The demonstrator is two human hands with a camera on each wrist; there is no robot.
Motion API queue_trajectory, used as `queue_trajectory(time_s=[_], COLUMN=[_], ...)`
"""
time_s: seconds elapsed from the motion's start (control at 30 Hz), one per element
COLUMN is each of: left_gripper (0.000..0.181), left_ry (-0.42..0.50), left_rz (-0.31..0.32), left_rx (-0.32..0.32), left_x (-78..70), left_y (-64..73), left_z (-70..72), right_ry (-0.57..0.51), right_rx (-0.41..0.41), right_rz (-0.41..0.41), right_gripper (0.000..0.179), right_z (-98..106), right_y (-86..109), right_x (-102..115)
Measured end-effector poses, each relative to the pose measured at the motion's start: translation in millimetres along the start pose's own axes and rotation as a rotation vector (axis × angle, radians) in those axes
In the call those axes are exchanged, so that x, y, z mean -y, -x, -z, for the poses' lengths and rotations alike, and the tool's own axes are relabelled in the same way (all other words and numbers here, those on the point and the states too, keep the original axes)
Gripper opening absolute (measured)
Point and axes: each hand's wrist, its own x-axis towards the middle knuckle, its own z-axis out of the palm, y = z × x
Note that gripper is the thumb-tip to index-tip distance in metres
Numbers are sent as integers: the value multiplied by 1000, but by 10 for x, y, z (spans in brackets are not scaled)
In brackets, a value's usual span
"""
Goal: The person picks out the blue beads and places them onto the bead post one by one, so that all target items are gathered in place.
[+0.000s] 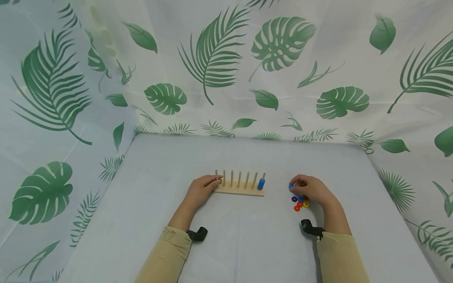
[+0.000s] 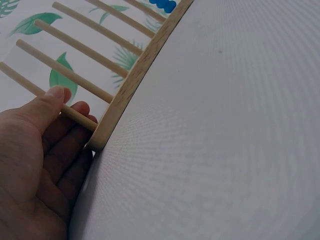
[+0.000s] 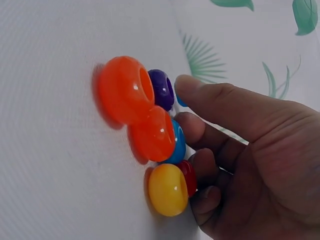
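Note:
A wooden peg rack (image 1: 238, 192) with a row of upright pegs stands mid-table. Blue beads (image 1: 261, 184) are stacked on its rightmost peg; the other pegs are bare. My left hand (image 1: 202, 190) holds the rack's left end, thumb and fingers around the end peg (image 2: 80, 119). To the right of the rack, my right hand (image 1: 313, 189) pinches a blue bead (image 1: 291, 186) between thumb and fingertips. In the right wrist view that bead is mostly hidden behind the thumb. Just below this hand lie loose beads: orange (image 3: 125, 90), purple (image 3: 161, 89), yellow (image 3: 168, 190), red (image 3: 189, 177) and blue (image 3: 178, 142).
A pale cloth covers the table (image 1: 233, 243). Leaf-printed curtains (image 1: 226, 70) rise behind it and at both sides. Each wrist wears a black camera mount, one on the left (image 1: 198, 234) and one on the right (image 1: 311, 228).

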Motion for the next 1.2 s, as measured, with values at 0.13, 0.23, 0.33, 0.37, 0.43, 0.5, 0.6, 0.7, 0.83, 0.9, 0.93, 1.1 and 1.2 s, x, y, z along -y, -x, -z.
queue_trajectory(time_s=[0.13,0.23,0.33,0.37,0.43,0.5,0.6,0.7,0.83,0.9,0.93,1.1,1.2], left_gripper=[25,26,27,27,26,26,26,26,26,26,25,25,26], left_ry=[-3,-4,-1,2,4,5,1,0,-3,-5,-5,-3,-1], left_rz=[-2,-7,-11,-13,-13,-15,-16,-18,-13,-10,-8,-14,-13], left_rx=[-3,-3,-3,-3,-1,-1,-2,-3,-4,-5,-6,-6,-6], left_x=[-4,-4,-2,-2,0,5,15,18,19,22,23,30,35], left_y=[-1,-1,-2,-2,-5,-8,-10,-10,-11,-12,-13,-10,-11], left_z=[5,7,5,3,1,-2,-8,-12,-16,-17,-16,-16,-18], right_ry=[5,15,24,30,40,46,47,48,53,49,44,-5,-29], right_rx=[-4,1,5,5,-2,-8,-32,-63,-93,-101,-105,-118,-117], right_rz=[6,11,18,18,22,41,66,105,158,183,193,244,270], right_gripper=[25,24,23,23,24,25,25,25,26,28,28,29,30], right_z=[8,15,28,32,38,46,54,68,90,99,100,83,61], right_y=[12,17,25,28,34,49,68,91,125,142,149,177,175], right_x=[13,31,53,61,83,115,172,234,342,404,438,617,708])
